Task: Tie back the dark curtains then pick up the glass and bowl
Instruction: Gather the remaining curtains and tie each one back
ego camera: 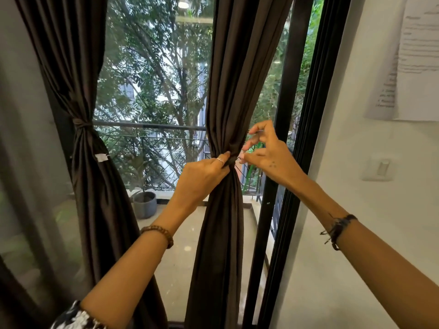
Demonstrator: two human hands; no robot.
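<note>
Two dark brown curtains hang before a glass door. The left curtain (92, 162) is gathered and bound by a fabric tie (82, 125) at its waist. The right curtain (228, 91) is bunched at mid height. My left hand (202, 176) grips that bunch from the left, fingers curled into the cloth. My right hand (266, 153) is at the bunch's right side, thumb and fingertips pinching something thin and dark there, probably the tie's end; the other fingers are raised. No glass or bowl is in view.
A black door frame (306, 138) stands just right of the right curtain. A white wall carries taped papers (413, 55) and a switch (380, 168). Outside lie a balcony floor, a grey plant pot (145, 204), a railing and trees.
</note>
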